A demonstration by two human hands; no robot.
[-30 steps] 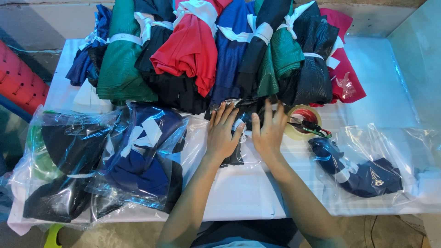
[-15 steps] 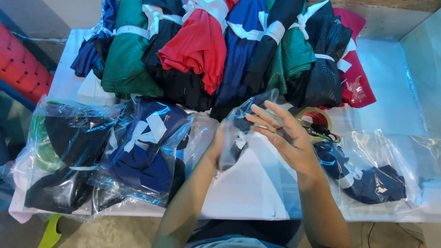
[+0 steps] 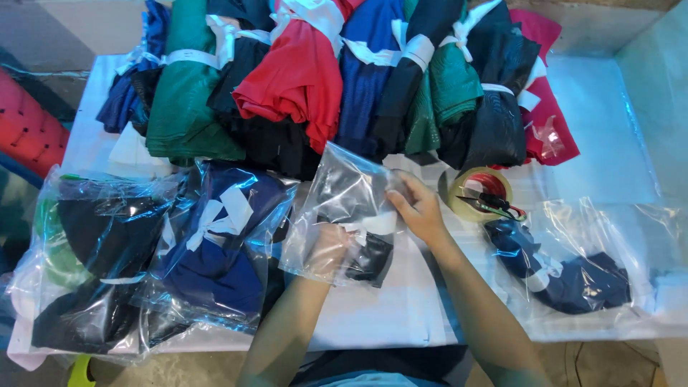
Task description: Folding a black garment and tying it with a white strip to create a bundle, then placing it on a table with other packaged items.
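Hands meet over the middle of the white table (image 3: 373, 322). The left hand (image 3: 326, 247) is inside a clear plastic bag (image 3: 344, 215), so it shows through the plastic. Its fingers curl, but how tight they close on anything cannot be told. The right hand (image 3: 419, 211) is on the right side of the bag. Its fingers pinch the bag's edge and hold it up. Both arms reach in from the near edge of the table.

A dark folded cloth (image 3: 369, 254) sits in the bag, just right of the left hand and below the right hand. A white strip goes across it.

To the left lie two full bags, one with blue clothes (image 3: 215, 251) and one with black clothes (image 3: 93, 251). To the right lies a roll of tape (image 3: 476, 193) with small scissors (image 3: 494, 204) on it. Near that lies another bag with dark blue cloth (image 3: 566, 276). On the far side lies a row of tied bundles of clothes (image 3: 344, 79), green, red, blue and black.
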